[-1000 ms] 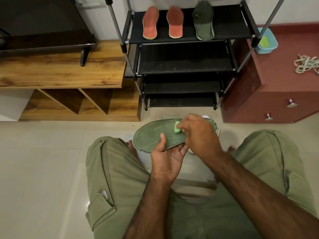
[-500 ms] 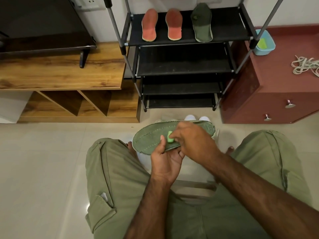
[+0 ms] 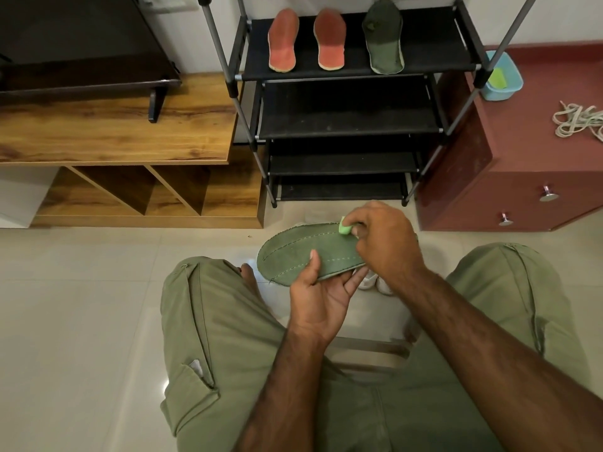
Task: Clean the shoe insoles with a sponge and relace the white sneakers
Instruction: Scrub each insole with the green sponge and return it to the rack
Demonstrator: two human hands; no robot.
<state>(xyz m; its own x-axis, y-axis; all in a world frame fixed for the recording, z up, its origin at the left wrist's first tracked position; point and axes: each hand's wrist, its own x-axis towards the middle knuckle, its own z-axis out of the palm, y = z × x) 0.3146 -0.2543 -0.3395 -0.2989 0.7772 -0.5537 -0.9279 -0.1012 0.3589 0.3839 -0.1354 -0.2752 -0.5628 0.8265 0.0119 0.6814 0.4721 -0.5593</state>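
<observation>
Holding green insole [image 3: 313, 252] above floor [image 3: 98, 288], near centre. Gripped at near edge by left hand [image 3: 323, 295], thumb on top, fingers under. Pressed at far edge w/ small sponge [image 3: 345, 227] pinched in right hand [image 3: 385, 239]. Prob. light, thin, floppy: support under middle, else buckles under scrubbing.

Insole [image 3: 303, 252]: matt stitched green fabric. Sponge [image 3: 345, 228] foamy. Floor [image 3: 81, 305] glossy tile. Rack [image 3: 346, 119]: metal poles, black cloth shelves.
</observation>
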